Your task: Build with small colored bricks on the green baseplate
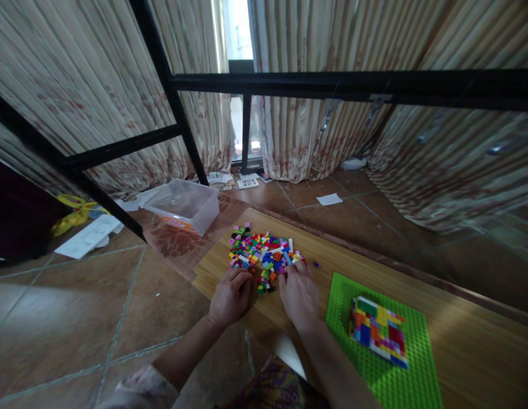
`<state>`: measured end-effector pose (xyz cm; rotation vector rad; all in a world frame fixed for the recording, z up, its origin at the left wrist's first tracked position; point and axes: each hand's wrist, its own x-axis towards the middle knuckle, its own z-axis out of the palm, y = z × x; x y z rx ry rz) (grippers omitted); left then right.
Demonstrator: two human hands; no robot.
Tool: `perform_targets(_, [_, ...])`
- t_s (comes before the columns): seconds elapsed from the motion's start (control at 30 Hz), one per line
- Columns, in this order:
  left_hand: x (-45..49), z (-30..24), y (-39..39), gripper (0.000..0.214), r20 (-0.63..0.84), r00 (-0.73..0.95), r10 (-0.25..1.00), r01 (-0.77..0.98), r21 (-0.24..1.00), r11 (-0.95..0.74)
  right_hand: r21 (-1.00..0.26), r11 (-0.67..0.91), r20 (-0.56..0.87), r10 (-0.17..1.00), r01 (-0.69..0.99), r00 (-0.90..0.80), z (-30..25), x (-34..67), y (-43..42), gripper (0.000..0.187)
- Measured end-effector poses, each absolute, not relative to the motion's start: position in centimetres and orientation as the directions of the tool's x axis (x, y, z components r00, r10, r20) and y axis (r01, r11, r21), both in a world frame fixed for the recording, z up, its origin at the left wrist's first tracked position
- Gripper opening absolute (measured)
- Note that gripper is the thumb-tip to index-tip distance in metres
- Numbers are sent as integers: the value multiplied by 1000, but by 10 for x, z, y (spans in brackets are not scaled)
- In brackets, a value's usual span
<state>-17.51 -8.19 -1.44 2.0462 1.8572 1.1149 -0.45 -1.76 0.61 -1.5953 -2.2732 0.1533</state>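
A loose heap of small coloured toy bricks [264,248] is spread over the wooden tabletop [323,241]. At the heap's near left edge, my left hand [232,296] is closed with its fingers curled in; whatever they hold is hidden. My right hand [301,292] reaches into the heap's near right edge, fingers bent down and drawn together among the bricks; I cannot make out what is between them. To the right of it lies a green studded baseplate [417,335], bearing a block built from many coloured bricks [377,329].
A clear plastic bin [189,207] with an orange label stands beyond the heap on the left. Black metal bars [289,85] cross in front of striped curtains [340,45]. Papers [330,199] and a yellow bag [74,215] lie on the tiled floor [119,284].
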Motion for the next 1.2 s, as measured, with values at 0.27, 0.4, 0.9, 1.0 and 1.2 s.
perform_targets(0.27, [-168,-2,-89,20,420,-219,880,671,720,-177,-548,350,336,924,759,-183,23,22,-42,22])
perform_targets(0.4, [-137,14,-87,31,221,-301,928,352,930,-108,-675,387,379,912,629,-155,34,35,-66,23])
perform_targets(0.9, [-67,45,-97,22,-65,113,991,31,998,62,-1000,-13,-12,997,14,76,40,67,-116,22])
perform_targets(1.0, [-61,48,-99,20,-81,141,987,22,997,79,-993,-66,-75,993,-102,96,36,69,-119,22])
perform_targets(1.2, [-52,52,-99,20,-126,159,979,6,992,126,-999,-31,-33,992,-14,124,31,86,-124,24])
